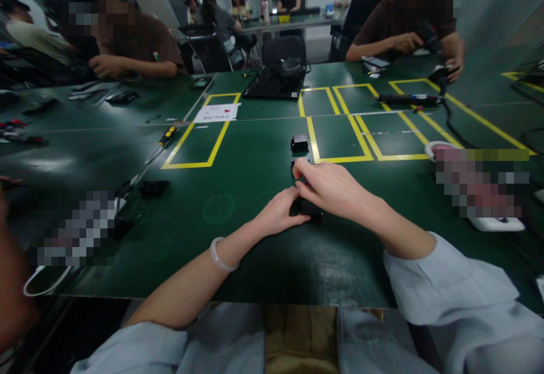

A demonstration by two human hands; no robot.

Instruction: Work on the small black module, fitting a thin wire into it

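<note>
Both of my hands meet over a small black block-shaped part [309,209] lying on the green table [238,192]. My left hand [278,214], with a pale bangle at the wrist, is curled and its fingers press the part's left side. My right hand [334,188] lies across the top with the fingers bent down onto the part; most of the part is hidden under them. A second small black part [299,143] sits a little farther away, next to a yellow tape line. Another dark piece just beyond my right fingertips is mostly hidden.
Yellow tape rectangles [340,130] mark the table. A screwdriver [166,135] and a white paper [216,113] lie far left; a black keyboard-like unit [274,82] sits behind. A black piece [153,188] lies at left. Other people work along the far side.
</note>
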